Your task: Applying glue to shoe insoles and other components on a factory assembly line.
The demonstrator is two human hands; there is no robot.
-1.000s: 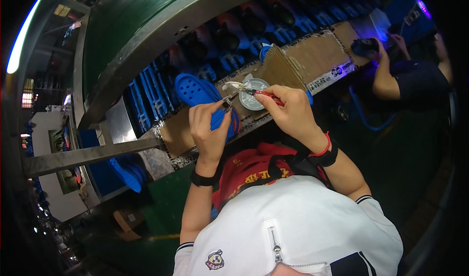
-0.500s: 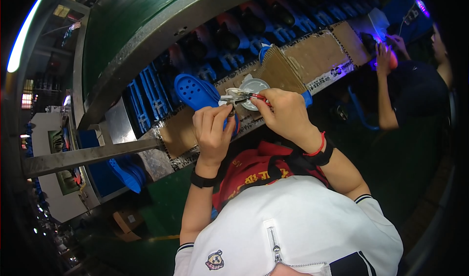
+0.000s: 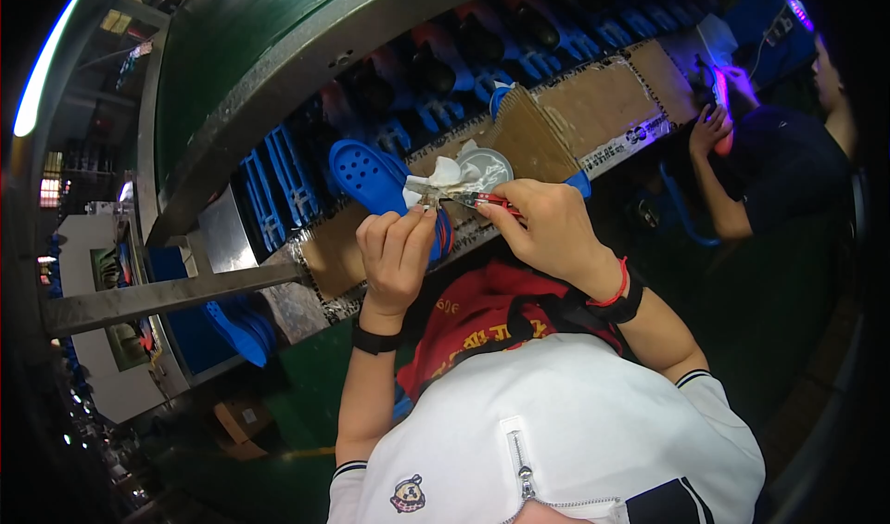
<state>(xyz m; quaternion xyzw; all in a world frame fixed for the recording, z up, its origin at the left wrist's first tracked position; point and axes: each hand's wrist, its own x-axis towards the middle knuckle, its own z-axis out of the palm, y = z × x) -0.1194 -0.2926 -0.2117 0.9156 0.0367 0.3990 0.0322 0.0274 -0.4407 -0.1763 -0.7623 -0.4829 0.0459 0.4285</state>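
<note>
My right hand (image 3: 553, 223) is closed round a small red-handled tool (image 3: 491, 198) that looks like cutting pliers, its dark tip pointing left. Close to that tip, my left hand (image 3: 397, 253) has its fingertips pinched together on something I cannot make out. Crumpled white and clear scraps (image 3: 445, 181) lie just beyond the fingertips. A round grey-white dish or lid (image 3: 487, 168) sits behind them. To the left of the scraps rests a blue clog (image 3: 366, 173) with holes in its upper. Blue and red edges of another item show partly under my left hand.
Cardboard (image 3: 593, 107) covers the ledge, with a brown carton piece (image 3: 535, 134) standing up. Blue shoes on dark lasts line the far side. A metal beam (image 3: 306, 56) crosses above. At right, a co-worker's hands (image 3: 711, 130) hold an item under violet light.
Both my hands have shifted slightly, the right one a little lower and to the right. More white scraps show beyond the fingertips. The co-worker's hands have moved.
</note>
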